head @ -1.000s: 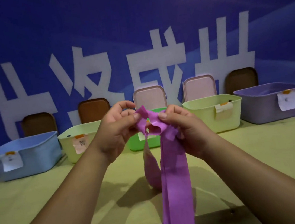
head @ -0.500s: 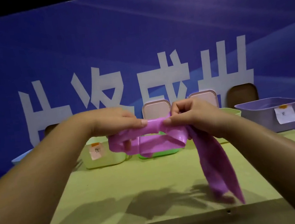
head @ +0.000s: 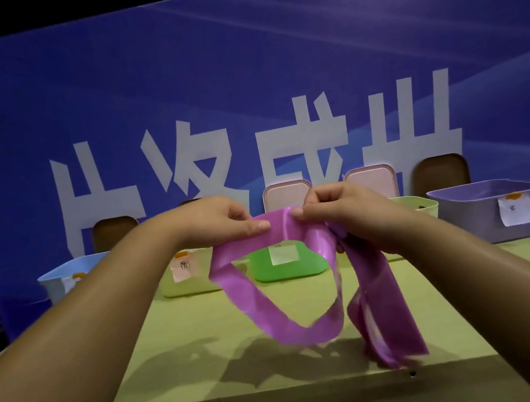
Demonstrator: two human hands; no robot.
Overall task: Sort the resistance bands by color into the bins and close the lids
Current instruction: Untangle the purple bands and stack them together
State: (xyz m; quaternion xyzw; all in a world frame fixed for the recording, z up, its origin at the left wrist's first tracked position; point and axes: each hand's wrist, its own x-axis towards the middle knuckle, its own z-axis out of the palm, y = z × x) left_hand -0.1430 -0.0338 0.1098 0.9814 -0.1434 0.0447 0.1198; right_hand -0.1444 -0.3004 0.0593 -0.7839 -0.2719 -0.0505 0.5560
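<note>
Blue backdrop (head: 244, 87) with big white characters closes off the far side of the yellow-green counter (head: 189, 335), and five open bins stand in a row along its foot, their lids leaning upright against it, presumably kept out of the way until sorting is done. Seen from the head camera, both hands are raised at the centre of the view, close together and well above the counter. The left hand (head: 213, 221) and the right hand (head: 341, 212) each pinch the top edge of the purple resistance band (head: 255, 304) between thumb and fingers. A loop sags toward six o'clock, and the loose tails hang at five o'clock, their ends about reaching the counter's near edge. The two-handed pinch looks meant to gather the long strip into folds so it goes into a bin compactly. The purple bin (head: 476, 209), the likely match, sits at three o'clock from the hands, with its brown lid (head: 440, 171) behind it. The green bin (head: 297, 268) shows through the loop at six o'clock, and the blue bin (head: 57, 277) is at nine.
</note>
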